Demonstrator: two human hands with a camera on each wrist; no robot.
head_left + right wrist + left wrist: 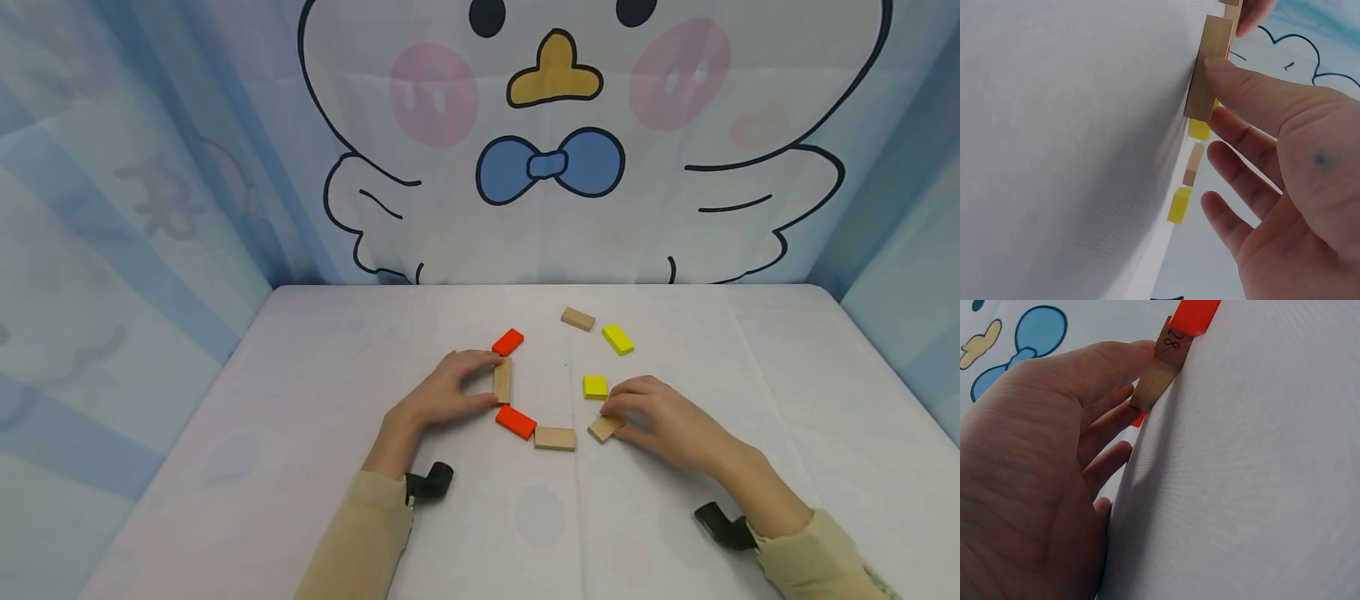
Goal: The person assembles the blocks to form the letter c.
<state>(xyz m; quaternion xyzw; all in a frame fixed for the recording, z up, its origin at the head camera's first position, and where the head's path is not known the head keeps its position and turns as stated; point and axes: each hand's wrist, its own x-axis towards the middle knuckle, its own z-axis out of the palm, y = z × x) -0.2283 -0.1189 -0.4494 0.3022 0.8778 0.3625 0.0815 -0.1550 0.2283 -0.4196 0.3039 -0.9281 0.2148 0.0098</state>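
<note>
My left hand [442, 390] pinches a plain wooden block [503, 383] lengthwise, thumb at its near end and index finger at its far end. In the left wrist view, "28" is marked on this block's end [1173, 341]. One red block [508, 342] lies just beyond it, and another red block [516, 422] touches or nearly touches its near end. A wooden block [555, 439] continues the curve to the right. Between thumb and fingers, my right hand [671, 423] holds another wooden block [1207, 69], set at an angle on the table. A yellow block [596, 387] sits just behind it.
Farther back on the white-covered table [300, 467] lie a second yellow block [618, 339] and a wooden block [577, 319], apart from each other. A printed cloth [551, 233] hangs behind the table's back edge. Black wrist mounts [430, 482] jut out by both sleeves.
</note>
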